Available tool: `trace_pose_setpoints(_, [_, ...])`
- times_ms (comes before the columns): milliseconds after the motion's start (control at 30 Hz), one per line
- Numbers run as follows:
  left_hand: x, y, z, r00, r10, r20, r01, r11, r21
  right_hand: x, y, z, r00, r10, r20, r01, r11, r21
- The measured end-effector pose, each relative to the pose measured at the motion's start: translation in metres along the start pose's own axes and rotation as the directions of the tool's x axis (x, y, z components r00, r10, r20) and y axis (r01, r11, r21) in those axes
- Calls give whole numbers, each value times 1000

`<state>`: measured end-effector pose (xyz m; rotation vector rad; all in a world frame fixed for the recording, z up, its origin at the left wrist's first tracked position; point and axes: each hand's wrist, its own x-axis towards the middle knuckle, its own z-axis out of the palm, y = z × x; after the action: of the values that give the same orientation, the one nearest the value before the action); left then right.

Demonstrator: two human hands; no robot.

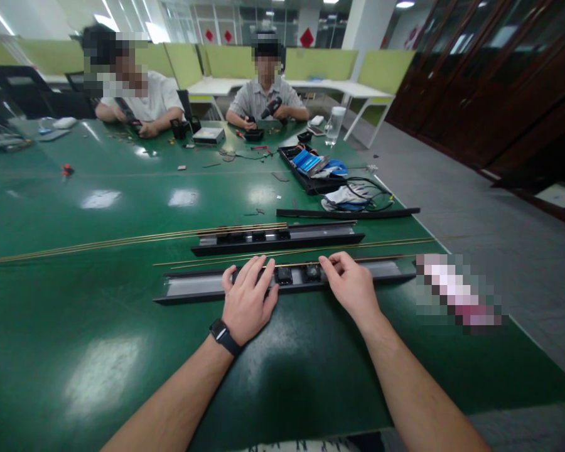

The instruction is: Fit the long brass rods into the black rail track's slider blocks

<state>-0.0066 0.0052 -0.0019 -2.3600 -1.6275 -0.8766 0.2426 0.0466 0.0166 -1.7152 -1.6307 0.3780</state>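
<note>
Across the table in front of me lies a long black channel [195,285] with a light grey inside and several small black blocks [313,272] in it. My left hand [247,298], with a watch on the wrist, rests over the channel, fingers spread and stretched out. A thin brass-coloured rod [294,265] runs along the channel's far side, and the fingertips touch or nearly touch it. Thumb and forefinger of my right hand [353,285] are pinched on this rod, further right. Beneath my left hand, part of the channel is hidden.
Behind lies a second channel [320,238] with long thin rods [122,241] over it. More rods [395,243] lie between the channels. Further back are a black strip [348,214], gloves [346,198] and a black tray [306,181]. Two people [266,94] sit across the green table [136,389], holding drills.
</note>
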Motion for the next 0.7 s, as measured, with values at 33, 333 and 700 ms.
trace_pose_setpoints(33, [0, 0, 0, 1000, -1, 1, 1, 1000, -1, 0, 0, 0, 1000, -1, 3, 1, 1000, 6])
trace_pose_setpoints(333, [-1, 0, 0, 1000, 4, 13, -4, 1000, 4, 1, 1, -1, 1000, 12, 20, -12, 1000, -5])
trace_pose_setpoints(700, [-1, 0, -1, 1000, 1, 23, -1, 1000, 2, 0, 3, 0, 1000, 9, 23, -10, 1000, 4])
